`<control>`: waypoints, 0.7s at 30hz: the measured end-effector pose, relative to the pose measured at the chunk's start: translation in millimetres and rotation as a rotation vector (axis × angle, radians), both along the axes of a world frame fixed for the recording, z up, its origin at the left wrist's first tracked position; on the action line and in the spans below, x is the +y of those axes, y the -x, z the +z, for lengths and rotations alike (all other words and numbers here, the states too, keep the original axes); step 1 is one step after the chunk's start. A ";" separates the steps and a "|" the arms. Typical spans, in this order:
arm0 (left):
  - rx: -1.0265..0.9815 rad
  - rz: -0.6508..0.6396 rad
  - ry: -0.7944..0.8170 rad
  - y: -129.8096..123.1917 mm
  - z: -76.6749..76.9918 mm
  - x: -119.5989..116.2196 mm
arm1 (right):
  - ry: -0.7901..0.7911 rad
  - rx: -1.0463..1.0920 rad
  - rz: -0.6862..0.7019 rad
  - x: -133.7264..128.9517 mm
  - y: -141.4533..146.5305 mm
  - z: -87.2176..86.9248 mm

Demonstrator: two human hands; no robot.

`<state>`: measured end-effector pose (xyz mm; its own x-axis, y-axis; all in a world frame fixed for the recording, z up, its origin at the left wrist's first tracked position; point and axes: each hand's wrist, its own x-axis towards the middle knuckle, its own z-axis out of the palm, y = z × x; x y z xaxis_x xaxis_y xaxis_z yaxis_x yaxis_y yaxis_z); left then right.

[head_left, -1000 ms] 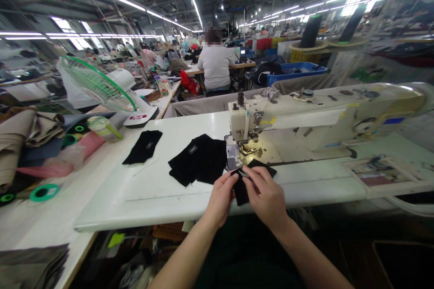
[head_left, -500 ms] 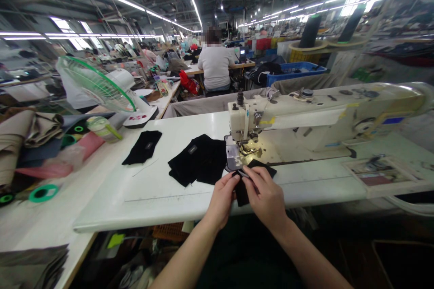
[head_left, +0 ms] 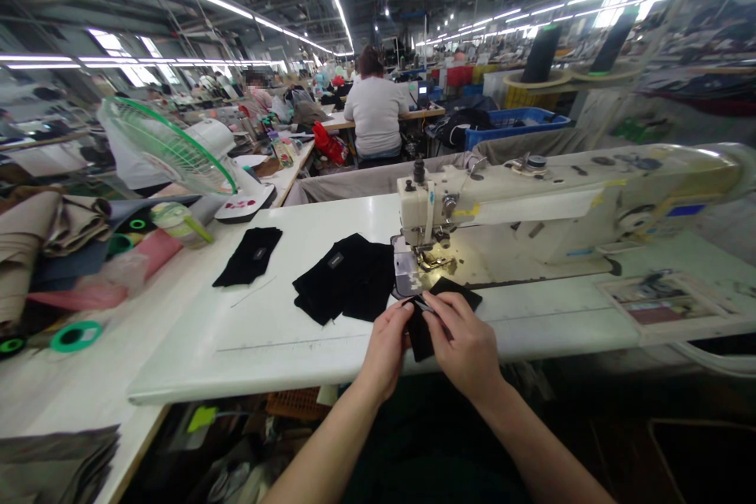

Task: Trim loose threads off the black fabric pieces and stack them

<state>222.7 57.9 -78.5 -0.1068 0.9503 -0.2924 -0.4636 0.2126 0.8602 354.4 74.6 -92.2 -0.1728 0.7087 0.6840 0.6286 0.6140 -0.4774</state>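
Both hands meet at the table's front edge, just before the needle area of a sewing machine [head_left: 437, 252]. My left hand [head_left: 383, 346] pinches the left side of a black fabric piece [head_left: 420, 337], which hangs down between the hands. My right hand [head_left: 464, 342] grips the same piece from the right, thumb and fingers pressed together near its top edge. Another bit of black fabric [head_left: 466, 295] lies behind my right hand. To the left rests a pile of black fabric pieces [head_left: 348, 279] with a small grey label on top. Farther left is a smaller black stack [head_left: 248, 258], also labelled.
A fan with a green rim [head_left: 171, 142] stands at the back left. Green tape rolls [head_left: 75, 337] and folded cloth [head_left: 76, 224] lie on the left side table. A parts tray [head_left: 673, 303] is set into the table at right. A person [head_left: 376, 114] sits ahead, back turned.
Almost nothing differs. My fingers have shifted slightly on the black fabric piece, and its top edge sits at a slightly different angle.
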 end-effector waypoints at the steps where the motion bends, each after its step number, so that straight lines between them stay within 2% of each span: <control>1: 0.008 -0.003 0.003 0.1 -0.2 -0.1 | 0.001 0.003 -0.001 0.1 0.1 0.0; 7: 0.024 -0.035 -0.001 -1.1 -0.6 -1.0 | 0.008 0.011 -0.013 0.6 0.4 -0.3; 12: 0.064 0.017 -0.015 -1.4 2.9 0.2 | 0.015 0.010 -0.021 0.9 -0.1 -1.4; 21: -0.009 0.033 0.002 0.7 4.4 1.8 | 0.026 -0.011 -0.010 0.3 -1.3 -0.2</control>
<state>222.0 59.8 -74.1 -0.1356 0.9458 -0.2952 -0.4783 0.1984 0.8555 355.7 74.9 -92.5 -0.1726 0.7282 0.6633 0.6401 0.5947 -0.4864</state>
